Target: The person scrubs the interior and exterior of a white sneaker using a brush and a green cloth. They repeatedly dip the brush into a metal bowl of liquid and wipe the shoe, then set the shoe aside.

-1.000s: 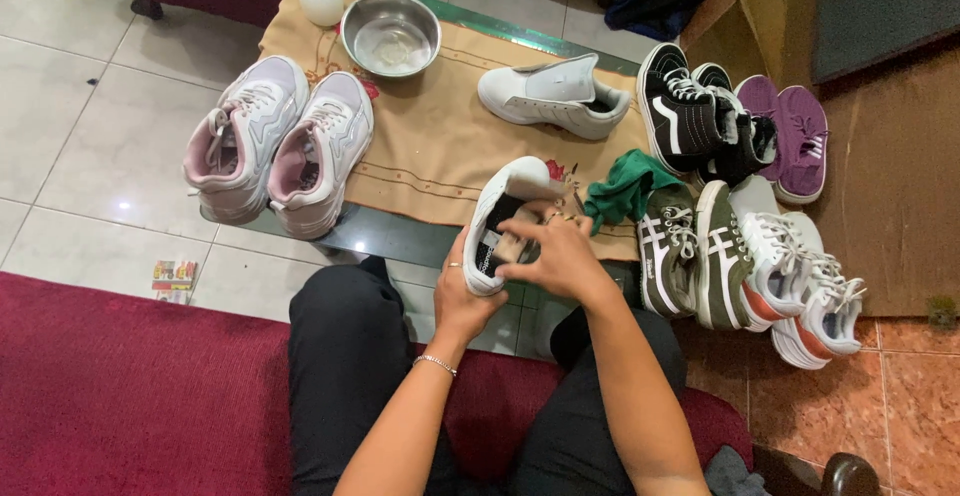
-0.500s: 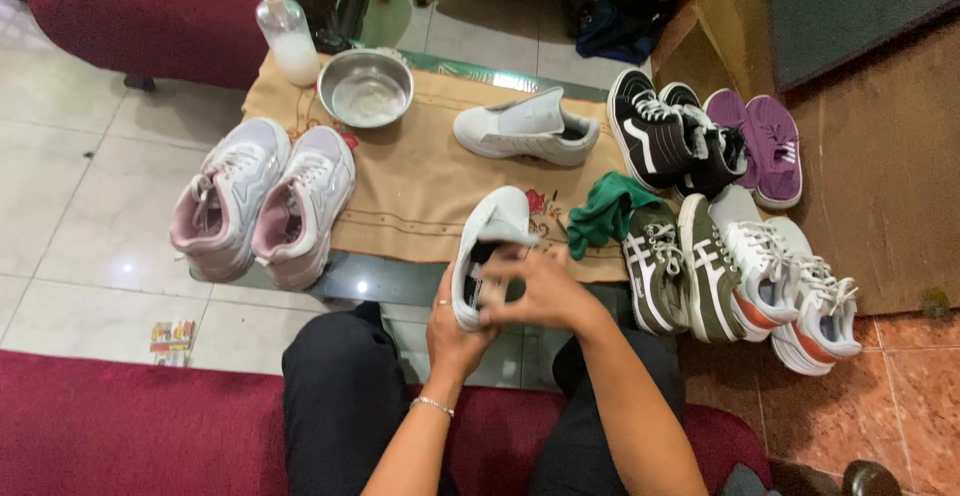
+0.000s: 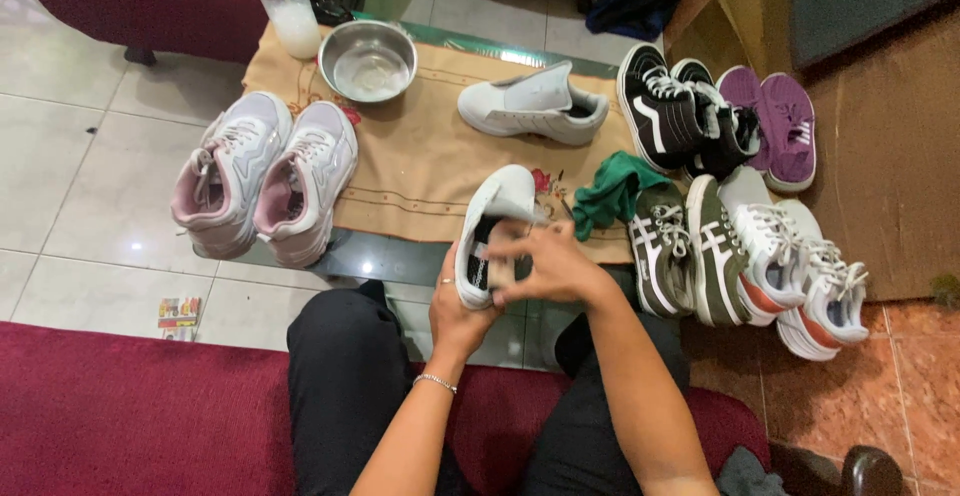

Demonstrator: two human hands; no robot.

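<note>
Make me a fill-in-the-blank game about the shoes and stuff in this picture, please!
1. Both hands, the left hand and the right hand, hold one ____ shoe.
2. The metal bowl sits on the tan cloth beside a plastic ____.
3. The crumpled rag next to the held shoe is ____.
4. The pair at the cloth's left edge is white and ____.

Missing words: white; bottle; green; pink
</note>
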